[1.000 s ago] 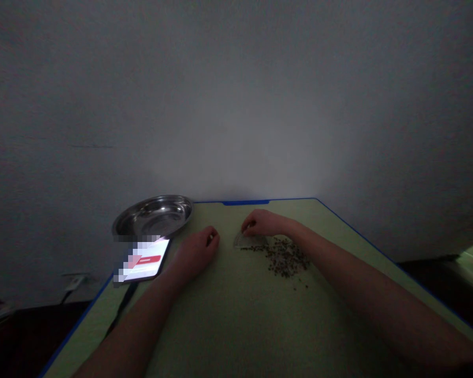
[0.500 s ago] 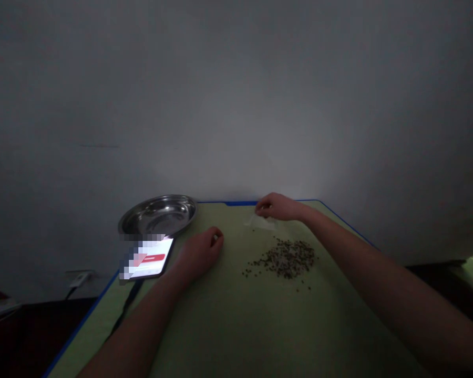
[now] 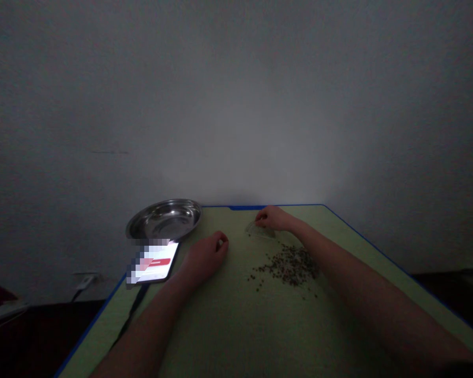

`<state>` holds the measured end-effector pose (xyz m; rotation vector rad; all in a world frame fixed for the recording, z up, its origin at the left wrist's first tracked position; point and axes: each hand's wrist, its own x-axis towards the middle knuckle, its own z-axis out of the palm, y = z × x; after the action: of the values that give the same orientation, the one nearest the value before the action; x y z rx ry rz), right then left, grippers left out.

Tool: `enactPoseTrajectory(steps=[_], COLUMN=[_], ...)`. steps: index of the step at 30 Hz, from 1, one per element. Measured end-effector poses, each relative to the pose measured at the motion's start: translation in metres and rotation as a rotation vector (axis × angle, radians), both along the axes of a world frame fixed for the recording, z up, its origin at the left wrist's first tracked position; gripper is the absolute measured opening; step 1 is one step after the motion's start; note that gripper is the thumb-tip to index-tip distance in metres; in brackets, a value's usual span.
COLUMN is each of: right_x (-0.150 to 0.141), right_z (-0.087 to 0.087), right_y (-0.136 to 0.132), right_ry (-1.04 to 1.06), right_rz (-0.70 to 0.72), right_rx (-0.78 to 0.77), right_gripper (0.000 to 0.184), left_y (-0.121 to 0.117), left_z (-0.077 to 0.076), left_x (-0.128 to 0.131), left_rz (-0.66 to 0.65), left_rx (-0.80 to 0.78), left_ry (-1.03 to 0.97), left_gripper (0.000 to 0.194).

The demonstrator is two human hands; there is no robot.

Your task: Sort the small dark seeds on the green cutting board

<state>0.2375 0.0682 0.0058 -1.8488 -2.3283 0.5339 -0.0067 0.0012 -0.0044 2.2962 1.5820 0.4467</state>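
Observation:
My right hand [image 3: 275,218] is closed, its fingertips pinching the upper edge of a clear semicircular protractor [image 3: 266,232] low over the table, beyond the pile. A loose pile of small dark brown grains [image 3: 291,265], like peppercorns, lies nearer to me, partly behind my right forearm. Several stray grains are scattered to its left and front. My left hand [image 3: 208,254] rests on the table with curled fingers, left of the grains. A small pale spot shows between thumb and fingers; whether anything is held there is hidden.
A shallow steel basin [image 3: 165,220] stands at the table's back left corner. In front of it lies a lit phone [image 3: 157,264] with a dark cable [image 3: 133,310] running toward me. The green table [image 3: 236,315] has a blue edge and stands against a grey wall [image 3: 236,105].
My right hand lifted the protractor from the grains' left edge, moved it away to the back, then brought it slightly nearer. Some grains spread left. My left hand stayed put; the view shifted slightly.

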Motion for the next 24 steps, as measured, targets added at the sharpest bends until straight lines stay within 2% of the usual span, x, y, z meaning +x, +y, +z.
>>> enactPoseTrajectory(steps=[6, 10, 18, 24], right_x=[-0.023, -0.027, -0.03, -0.034], right_z=[0.004, 0.005, 0.009, 0.016], right_y=[-0.01, -0.031, -0.075, -0.102], right_ry=[0.045, 0.1, 0.157, 0.152], right_rz=[0.176, 0.256, 0.368, 0.418], right_rx=[-0.024, 0.003, -0.005, -0.028], right_gripper=[0.029, 0.02, 0.023, 0.019], left_y=[0.002, 0.002, 0.008, 0.006], left_z=[0.0, -0.001, -0.008, -0.007], left_x=[-0.001, 0.0, -0.001, -0.001], left_rz=[0.011, 0.019, 0.006, 0.0], left_rx=[-0.022, -0.024, 0.02, 0.015], left_ry=[-0.06, -0.074, -0.059, -0.057], left_gripper=[0.033, 0.034, 0.033, 0.035])
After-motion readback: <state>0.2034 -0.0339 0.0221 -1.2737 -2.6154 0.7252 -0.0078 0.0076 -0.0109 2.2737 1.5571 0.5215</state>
